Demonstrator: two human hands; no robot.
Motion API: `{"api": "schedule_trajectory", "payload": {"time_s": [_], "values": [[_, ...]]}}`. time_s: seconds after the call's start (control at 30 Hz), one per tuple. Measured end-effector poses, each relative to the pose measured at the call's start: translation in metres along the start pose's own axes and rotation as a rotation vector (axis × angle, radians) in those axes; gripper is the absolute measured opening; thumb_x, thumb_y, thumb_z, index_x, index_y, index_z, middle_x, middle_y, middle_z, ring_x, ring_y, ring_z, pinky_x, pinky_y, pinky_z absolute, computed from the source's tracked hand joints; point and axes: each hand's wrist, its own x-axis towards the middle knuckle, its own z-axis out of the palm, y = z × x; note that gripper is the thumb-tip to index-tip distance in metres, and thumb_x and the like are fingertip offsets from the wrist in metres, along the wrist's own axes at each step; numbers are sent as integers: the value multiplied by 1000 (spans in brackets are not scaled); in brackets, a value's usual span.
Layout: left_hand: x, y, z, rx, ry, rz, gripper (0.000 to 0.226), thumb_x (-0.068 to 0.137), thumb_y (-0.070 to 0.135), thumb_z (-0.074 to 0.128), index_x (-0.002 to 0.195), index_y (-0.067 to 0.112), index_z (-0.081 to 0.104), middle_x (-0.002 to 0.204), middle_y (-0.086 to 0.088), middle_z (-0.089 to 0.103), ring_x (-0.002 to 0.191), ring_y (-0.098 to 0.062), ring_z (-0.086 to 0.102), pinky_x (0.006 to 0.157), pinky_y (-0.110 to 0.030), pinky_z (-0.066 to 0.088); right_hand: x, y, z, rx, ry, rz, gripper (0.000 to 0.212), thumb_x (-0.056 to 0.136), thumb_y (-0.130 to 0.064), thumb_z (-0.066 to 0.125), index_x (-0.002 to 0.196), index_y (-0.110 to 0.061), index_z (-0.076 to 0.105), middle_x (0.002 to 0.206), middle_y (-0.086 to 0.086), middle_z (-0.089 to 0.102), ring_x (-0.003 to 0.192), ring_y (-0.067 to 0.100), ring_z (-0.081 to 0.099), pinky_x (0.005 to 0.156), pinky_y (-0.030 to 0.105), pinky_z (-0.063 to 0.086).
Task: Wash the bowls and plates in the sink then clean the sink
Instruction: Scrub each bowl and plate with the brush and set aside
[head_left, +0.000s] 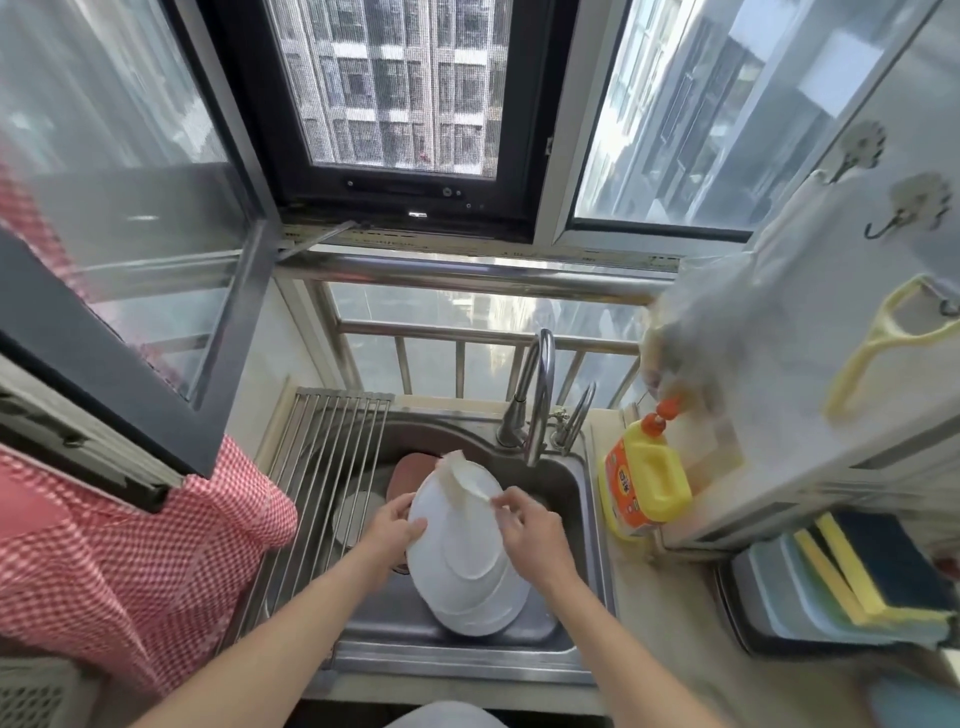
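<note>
Over the steel sink (566, 488) my left hand (397, 522) grips the left rim of a large white plate (457, 551), held tilted. My right hand (524, 519) pinches a pale cloth or wipe (460, 478) that lies across the plate's upper face. A second white plate (483, 613) sits just below it in the basin; I cannot tell whether the two touch. Behind them a brown dish (410, 470) leans in the sink, and a white dish (356, 512) shows under the rack.
A roll-up steel drying rack (322, 452) covers the sink's left part. The faucet (537, 395) arches above the basin. A yellow detergent bottle (647, 483) stands on the right counter; sponges (872, 571) lie in a tray further right. A red checked cloth (130, 545) hangs at left.
</note>
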Motion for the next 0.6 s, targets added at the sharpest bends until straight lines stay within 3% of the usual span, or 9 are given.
{"api": "schedule_trajectory", "payload": {"time_s": [0.07,0.13,0.17,0.23,0.33,0.47,0.6], "values": [[3,-3,-1,7,-17,0,34,98,-1,52,115,26,63,111,-9,69,101,-33,65,86,-52,57,8,7,-7,-30,98,136,10,99,-36,53,94,-33,61,79,-10,68,73,12,64,68,40,53],[5,-2,-1,-46,-10,-6,32,99,-1,52,118,23,63,112,-11,69,93,-31,65,71,-45,59,7,5,-6,-19,82,95,9,98,-37,53,94,-33,60,76,-10,67,71,12,63,67,42,51],[6,-1,0,-86,5,-11,32,99,0,52,120,21,62,111,-11,68,88,-29,64,64,-40,57,3,0,-3,1,30,25,7,98,-36,55,96,-34,61,71,-11,65,65,7,59,63,39,48],[10,2,2,-175,53,-37,31,100,1,53,124,20,59,110,-8,67,89,-26,64,67,-39,56,-11,-11,5,-4,-79,-119,8,99,-33,57,102,-35,64,62,-19,58,56,1,51,58,28,39],[19,1,4,-298,82,-81,30,102,1,49,127,17,53,118,-10,63,98,-27,62,71,-42,56,-19,-9,4,-8,-125,-187,11,102,-28,58,107,-31,68,66,-33,58,60,-5,54,56,15,37],[26,-1,2,-398,114,-114,34,103,0,44,134,12,49,126,-12,59,103,-29,61,75,-44,56,-18,4,-11,-7,-143,-221,14,101,-24,61,110,-30,70,79,-33,65,74,-6,63,65,12,44],[31,-4,-5,-443,169,-109,34,104,0,42,135,11,47,130,-14,57,109,-33,58,86,-49,52,-17,24,-24,-78,-150,-210,15,100,-28,62,109,-36,70,76,-36,63,68,-5,60,64,12,44]]}}
